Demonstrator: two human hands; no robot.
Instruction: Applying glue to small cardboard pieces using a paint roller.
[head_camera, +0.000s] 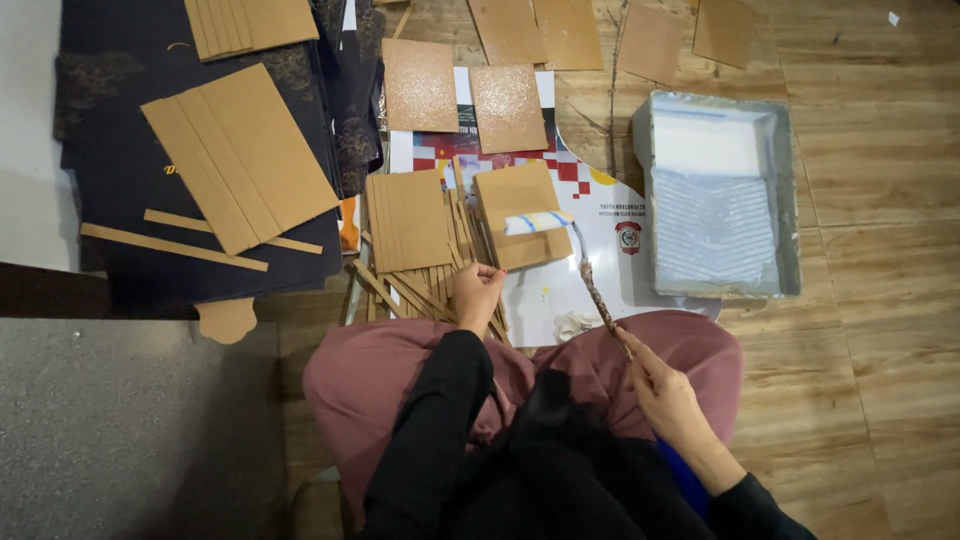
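Note:
My right hand (668, 395) grips the handle of a small paint roller (540, 222). Its white sleeve with blue stripes rests on a brown cardboard piece (515, 208). My left hand (477, 292) pinches the near edge of that piece, above a loose bundle of thin cardboard strips (400, 290). A stack of cardboard rectangles (408, 220) lies just left of the piece. All of this lies on a printed sheet (600, 240) spread over the wooden floor in front of my crossed legs.
A grey roller tray (785, 190) holding white glue sits to the right. Two glue-coated boards (465, 95) lie behind the work spot, plain boards farther back. Dark printed sheets (130, 170) with cardboard pieces on top cover the left. Grey carpet (130, 430) lies at lower left.

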